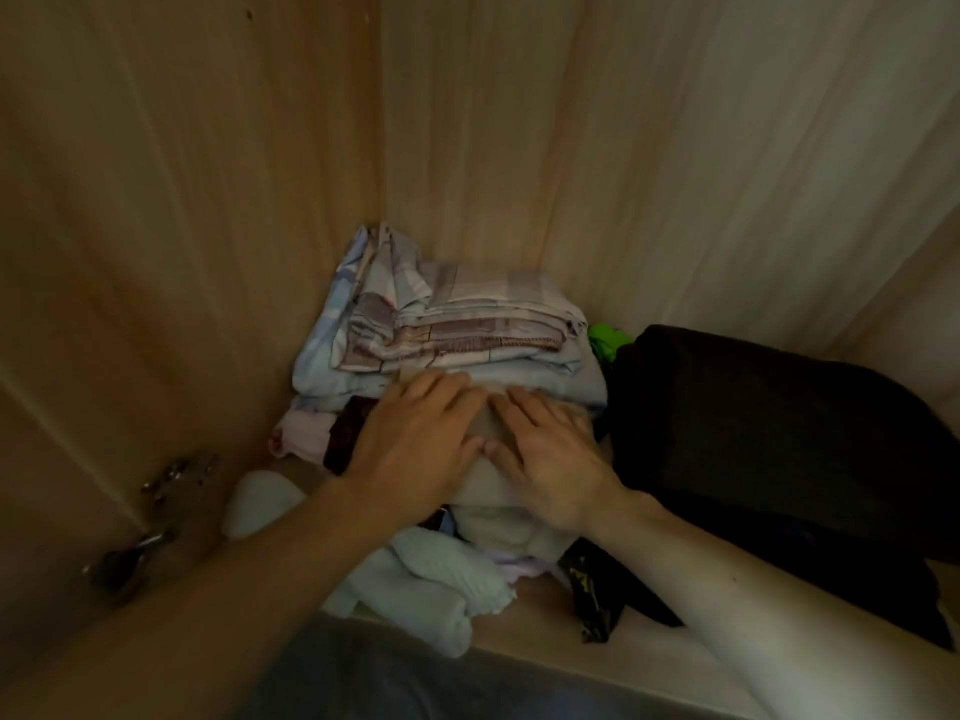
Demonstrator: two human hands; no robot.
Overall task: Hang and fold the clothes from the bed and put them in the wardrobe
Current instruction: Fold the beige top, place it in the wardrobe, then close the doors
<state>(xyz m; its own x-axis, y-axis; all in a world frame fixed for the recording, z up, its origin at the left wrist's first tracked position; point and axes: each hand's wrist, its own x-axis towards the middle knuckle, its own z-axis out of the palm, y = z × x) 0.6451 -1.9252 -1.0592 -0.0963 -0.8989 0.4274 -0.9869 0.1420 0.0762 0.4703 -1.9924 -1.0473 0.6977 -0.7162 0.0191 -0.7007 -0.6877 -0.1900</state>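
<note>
Both hands lie flat and open on a folded beige-grey garment inside the wardrobe — the left hand and right hand side by side, palms down, gripping nothing. The garment tops a low stack on the shelf, in front of a taller pile of checked and pale blue fabric in the corner, with a dark bundle to the right. This looks like the putting-away step, pressing the piece into place. Next, I'd say, lift both hands away gently so the stack doesn't slide — then return to the bed, out of view.
</note>
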